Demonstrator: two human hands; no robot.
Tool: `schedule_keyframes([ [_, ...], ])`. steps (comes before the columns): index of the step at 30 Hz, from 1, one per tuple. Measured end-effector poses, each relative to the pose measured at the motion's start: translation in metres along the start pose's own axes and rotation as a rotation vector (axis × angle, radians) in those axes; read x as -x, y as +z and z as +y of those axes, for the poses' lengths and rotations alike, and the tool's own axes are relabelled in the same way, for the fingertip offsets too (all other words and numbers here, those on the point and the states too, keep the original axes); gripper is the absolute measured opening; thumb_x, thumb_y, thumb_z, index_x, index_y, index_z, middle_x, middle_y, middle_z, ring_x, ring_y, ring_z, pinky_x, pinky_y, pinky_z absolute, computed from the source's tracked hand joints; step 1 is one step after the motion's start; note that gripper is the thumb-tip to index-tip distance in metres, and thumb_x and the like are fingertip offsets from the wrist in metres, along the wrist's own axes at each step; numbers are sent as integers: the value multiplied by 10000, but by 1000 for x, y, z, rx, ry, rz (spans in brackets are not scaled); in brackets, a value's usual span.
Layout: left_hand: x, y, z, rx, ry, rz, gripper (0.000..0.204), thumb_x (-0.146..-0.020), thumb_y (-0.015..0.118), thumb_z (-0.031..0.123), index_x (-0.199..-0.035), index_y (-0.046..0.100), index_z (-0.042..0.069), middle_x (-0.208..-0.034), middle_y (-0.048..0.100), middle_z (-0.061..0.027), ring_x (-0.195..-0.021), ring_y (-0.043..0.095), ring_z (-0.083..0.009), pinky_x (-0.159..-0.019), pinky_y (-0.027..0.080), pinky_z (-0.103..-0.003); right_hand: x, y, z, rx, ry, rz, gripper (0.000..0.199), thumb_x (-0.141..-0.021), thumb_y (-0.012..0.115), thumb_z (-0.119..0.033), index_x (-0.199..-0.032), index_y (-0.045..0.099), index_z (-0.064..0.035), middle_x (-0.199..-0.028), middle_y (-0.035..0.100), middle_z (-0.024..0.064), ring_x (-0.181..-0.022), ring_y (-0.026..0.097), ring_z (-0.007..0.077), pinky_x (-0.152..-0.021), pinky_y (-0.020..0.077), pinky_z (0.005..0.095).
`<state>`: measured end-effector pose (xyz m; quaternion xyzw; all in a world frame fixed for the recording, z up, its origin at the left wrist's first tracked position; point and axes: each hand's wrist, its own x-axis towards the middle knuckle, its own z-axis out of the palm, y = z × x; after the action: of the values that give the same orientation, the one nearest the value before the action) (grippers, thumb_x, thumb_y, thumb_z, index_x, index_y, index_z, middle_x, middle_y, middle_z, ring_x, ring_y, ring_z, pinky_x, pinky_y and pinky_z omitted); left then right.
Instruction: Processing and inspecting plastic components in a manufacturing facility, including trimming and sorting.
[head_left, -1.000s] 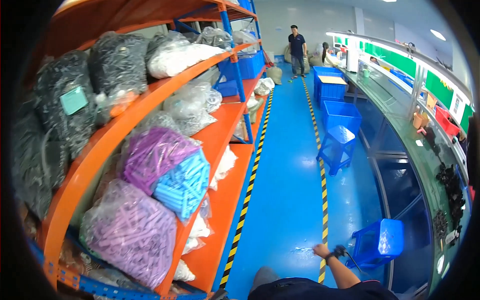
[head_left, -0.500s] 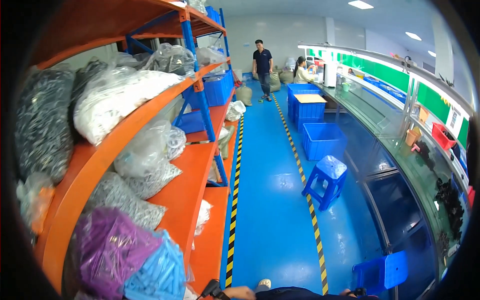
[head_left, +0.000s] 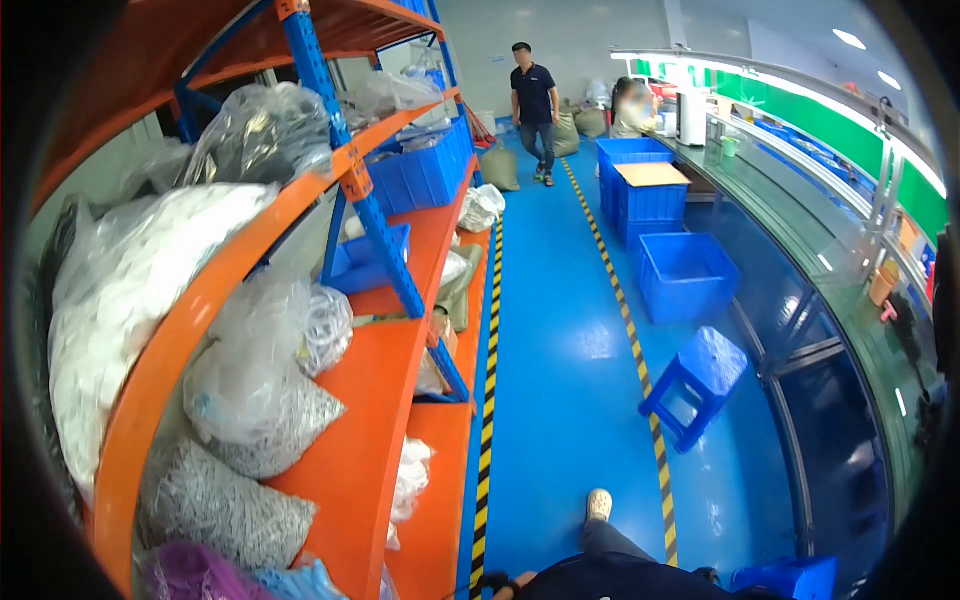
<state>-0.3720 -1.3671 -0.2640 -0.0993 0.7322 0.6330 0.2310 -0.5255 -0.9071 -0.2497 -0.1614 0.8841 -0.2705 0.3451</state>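
My left hand [head_left: 517, 584] shows only as a sliver at the lower edge, beside a dark device on the wrist; its fingers are hidden, so I cannot tell what it holds. My right hand does not show, though a small dark object [head_left: 708, 575] peeks out near that side of my body. One of my feet, in a light shoe [head_left: 598, 505], is on the blue floor ahead of me. Closest to my left hand is the orange shelf rack [head_left: 430, 510], loaded with clear bags of grey parts [head_left: 235, 505] and a purple bag [head_left: 195, 572].
A blue stool [head_left: 705, 365] straddles the right striped floor line, with blue bins [head_left: 690, 290] beyond it. Another blue stool [head_left: 790, 577] is at lower right, below the glass-topped bench [head_left: 800, 235]. One person [head_left: 535, 100] faces me up the aisle; another [head_left: 635, 110] is at the bench.
My view has moved forward along the aisle; shelf bags and stools have shifted lower. The person ahead appears nearer. My right hand has dropped out of view and my left shows less.
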Motion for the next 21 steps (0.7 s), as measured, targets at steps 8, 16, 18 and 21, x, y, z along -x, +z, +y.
schedule_keyframes([
  [8,-69,-121,70,1719,-296,831,236,-801,492,148,-1000,399,61,-881,510,-157,-768,547,-294,-641,496,-470,-199,-226,-94,-154,396,120,195,-728,497,-130,-687,623,13,-630,638,123,-478,601,179,-438,483,291],
  [16,-249,-261,297,890,-172,933,263,-819,545,221,-1011,499,46,-813,614,-117,-628,595,-196,-528,484,-296,-329,-284,-229,-749,35,199,185,-829,484,-146,-889,602,-17,-728,639,131,-629,635,200,-534,491,273],
  [18,-309,-323,339,840,13,1006,196,-824,542,202,-949,505,56,-745,601,-87,-579,580,-159,-486,465,-250,-338,-274,-220,-490,-32,93,193,-812,497,-161,-850,618,-15,-723,643,109,-642,629,195,-549,486,291],
  [21,-389,-435,429,796,339,1080,117,-831,516,118,-922,482,51,-690,548,-50,-520,521,-104,-441,418,-204,-350,-245,-130,141,116,42,209,-778,516,-136,-870,628,15,-704,647,95,-631,633,202,-517,481,305],
])
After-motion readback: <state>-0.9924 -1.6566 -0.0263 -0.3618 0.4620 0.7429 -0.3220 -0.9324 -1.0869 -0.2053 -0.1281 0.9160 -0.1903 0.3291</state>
